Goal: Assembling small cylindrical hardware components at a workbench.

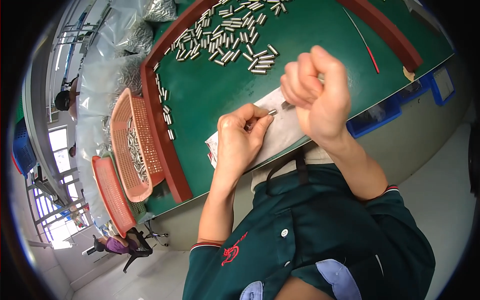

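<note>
My left hand point(239, 134) is closed in a pinch, thumb and forefinger on a small shiny metal cylinder point(272, 112) whose end sticks out past the fingertips. It rests over a whitish sheet point(280, 124) on the green table. To the right, my right hand point(320, 92) is curled into a fist above the same sheet. A short dark tip point(287, 105) pokes out below its fingers, facing the cylinder; the rest of that object is hidden in the fist. Many similar metal cylinders point(232, 37) lie loose on the far part of the table.
Dark red rails point(162, 135) border the work area at left and far right. A thin tool with a red handle point(371, 57) lies at the right. Plastic baskets point(145, 115) and bags of metal parts point(120, 72) stand on the left. Blue bins point(375, 117) sit beyond the near edge.
</note>
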A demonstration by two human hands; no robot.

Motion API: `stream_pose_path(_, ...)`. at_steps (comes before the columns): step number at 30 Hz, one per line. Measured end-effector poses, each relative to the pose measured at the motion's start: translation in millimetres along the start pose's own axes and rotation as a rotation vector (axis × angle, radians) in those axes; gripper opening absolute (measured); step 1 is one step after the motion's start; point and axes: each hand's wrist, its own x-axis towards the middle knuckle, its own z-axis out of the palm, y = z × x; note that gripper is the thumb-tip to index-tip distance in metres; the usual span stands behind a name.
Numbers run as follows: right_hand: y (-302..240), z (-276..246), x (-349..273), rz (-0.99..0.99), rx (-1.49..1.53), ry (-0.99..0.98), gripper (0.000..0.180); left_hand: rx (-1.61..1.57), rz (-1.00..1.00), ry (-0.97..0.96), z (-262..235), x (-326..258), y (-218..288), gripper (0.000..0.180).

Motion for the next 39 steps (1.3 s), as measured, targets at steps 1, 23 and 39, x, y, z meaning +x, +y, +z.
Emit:
stream_pose_path(1, -6.3, 0.2, -1.4, -0.050, -0.015, -0.005, 0.040, 0.018, -0.012, 0.006, -0.2, 0.1, 1.9, 0.008)
stream_pose_path(23, -0.2, -13.7, -5.9, -0.022, 0.001, 0.015, 0.042, 0.406, 0.009, 0.149, -9.5, 55.6, 16.7, 0.034)
stream_pose_path(39, 2.4, -19.4, -2.6, 0.003, 0.097, 0.019, 0.041, 0.203, -0.007, -0.293, -19.7, 14.5, 21.8, 0.021)
